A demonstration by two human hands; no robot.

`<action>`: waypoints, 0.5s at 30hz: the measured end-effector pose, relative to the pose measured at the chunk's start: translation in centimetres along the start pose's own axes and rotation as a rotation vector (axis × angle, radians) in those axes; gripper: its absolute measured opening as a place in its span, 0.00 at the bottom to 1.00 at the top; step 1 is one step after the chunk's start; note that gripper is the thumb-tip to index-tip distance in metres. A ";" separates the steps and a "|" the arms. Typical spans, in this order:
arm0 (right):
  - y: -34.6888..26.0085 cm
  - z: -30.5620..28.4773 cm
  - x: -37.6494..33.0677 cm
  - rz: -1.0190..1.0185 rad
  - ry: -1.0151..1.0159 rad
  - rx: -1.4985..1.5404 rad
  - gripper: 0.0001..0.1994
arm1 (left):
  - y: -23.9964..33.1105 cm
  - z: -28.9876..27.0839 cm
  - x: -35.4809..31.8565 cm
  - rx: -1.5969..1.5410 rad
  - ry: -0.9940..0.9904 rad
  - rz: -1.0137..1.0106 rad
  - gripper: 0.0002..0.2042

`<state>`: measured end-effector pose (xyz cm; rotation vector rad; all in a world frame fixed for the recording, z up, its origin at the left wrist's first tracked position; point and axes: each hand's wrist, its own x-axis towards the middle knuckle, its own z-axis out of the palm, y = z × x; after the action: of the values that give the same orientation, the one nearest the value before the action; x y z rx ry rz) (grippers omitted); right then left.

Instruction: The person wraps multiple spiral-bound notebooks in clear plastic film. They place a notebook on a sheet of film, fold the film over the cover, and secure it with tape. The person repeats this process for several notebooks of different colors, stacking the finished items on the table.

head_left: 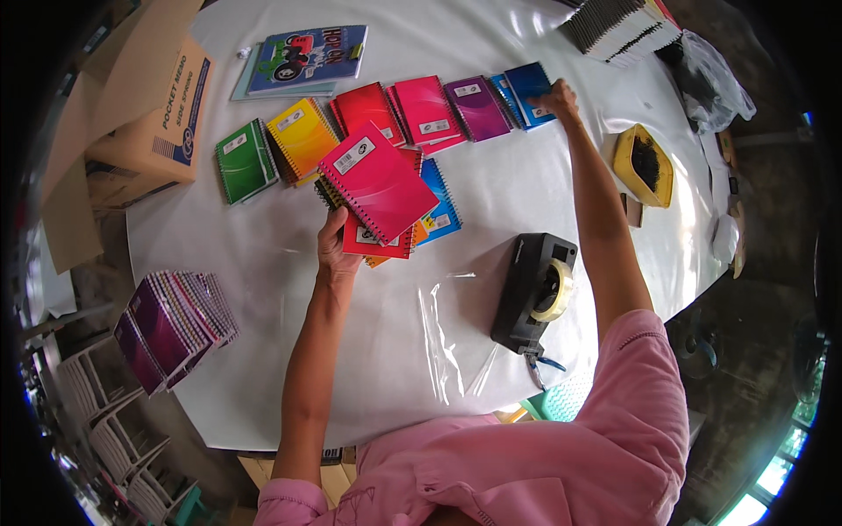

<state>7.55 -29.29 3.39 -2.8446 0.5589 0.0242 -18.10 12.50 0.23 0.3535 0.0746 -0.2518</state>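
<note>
My left hand (336, 252) is closed on the edge of a mixed pile of small spiral notebooks. A pink notebook (379, 180) lies tilted on top, over a red notebook (368, 242) and a blue one (443, 202); an orange one pokes out below. Farther off, my right hand (559, 102) grips the right edge of a dark blue notebook (530, 88), which ends a curved row of stacks. Along that row are a purple notebook (478, 107), pink (427, 101), red (361, 105), yellow (303, 130) and green (246, 160) ones.
A black tape dispenser (519, 294) stands right of centre. Clear plastic film (438, 342) lies nearer. Left are a cardboard box (158, 131) and purple notebooks (162, 333). At the back are larger notebooks (307, 60) and a tall stack (618, 33); a yellow tray (624, 162) sits right.
</note>
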 end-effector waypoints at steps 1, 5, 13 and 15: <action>0.8 -1.7 0.4 -0.069 0.042 0.072 0.32 | 0.0 0.1 -0.2 -0.019 -0.015 -0.031 0.28; -8.9 -9.0 -13.4 -0.224 -0.527 0.951 0.18 | 1.9 -1.2 -3.9 0.072 0.047 0.061 0.28; -10.9 -7.0 -37.7 -0.296 -1.000 1.285 0.45 | 2.7 6.1 -9.1 0.587 -0.061 -0.100 0.42; -9.3 -6.5 -39.5 -0.249 -0.991 1.436 0.42 | 3.2 9.3 -10.7 0.802 -0.106 -0.138 0.50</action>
<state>-25.71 -7.83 14.31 -1.2147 -0.0689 0.6380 -27.34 14.63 11.20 1.1330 -0.1133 -0.4329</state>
